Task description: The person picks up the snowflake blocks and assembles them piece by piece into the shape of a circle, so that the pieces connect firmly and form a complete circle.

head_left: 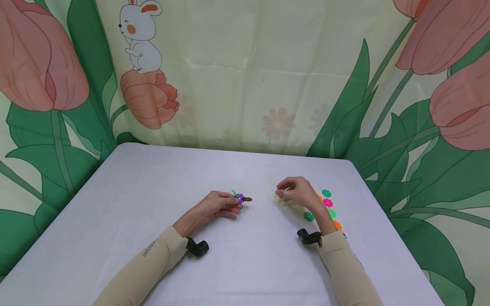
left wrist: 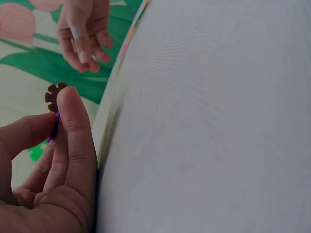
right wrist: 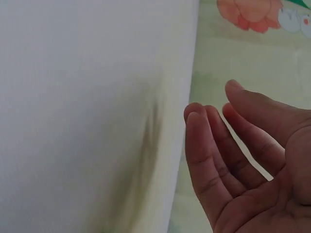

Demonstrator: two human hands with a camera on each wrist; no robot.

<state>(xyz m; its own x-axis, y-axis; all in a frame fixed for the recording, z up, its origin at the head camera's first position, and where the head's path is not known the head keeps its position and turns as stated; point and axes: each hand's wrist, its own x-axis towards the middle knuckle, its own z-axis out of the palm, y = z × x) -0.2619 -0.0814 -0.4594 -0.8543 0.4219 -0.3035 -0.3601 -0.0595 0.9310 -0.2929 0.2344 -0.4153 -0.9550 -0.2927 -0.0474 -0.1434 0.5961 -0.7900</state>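
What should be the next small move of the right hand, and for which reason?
Probably, the right hand should reach to its right and pick up the notched pink disc: it holds nothing, whereas the left hand pinches a purple disc, with a brown disc and a green disc beside it.

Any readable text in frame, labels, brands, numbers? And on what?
"Lets…", on the left sleeve; the letters after it are too small to read surely.
Dark marks on the right sleeve: too small to read.
Flower-shaped pieces: none visible.
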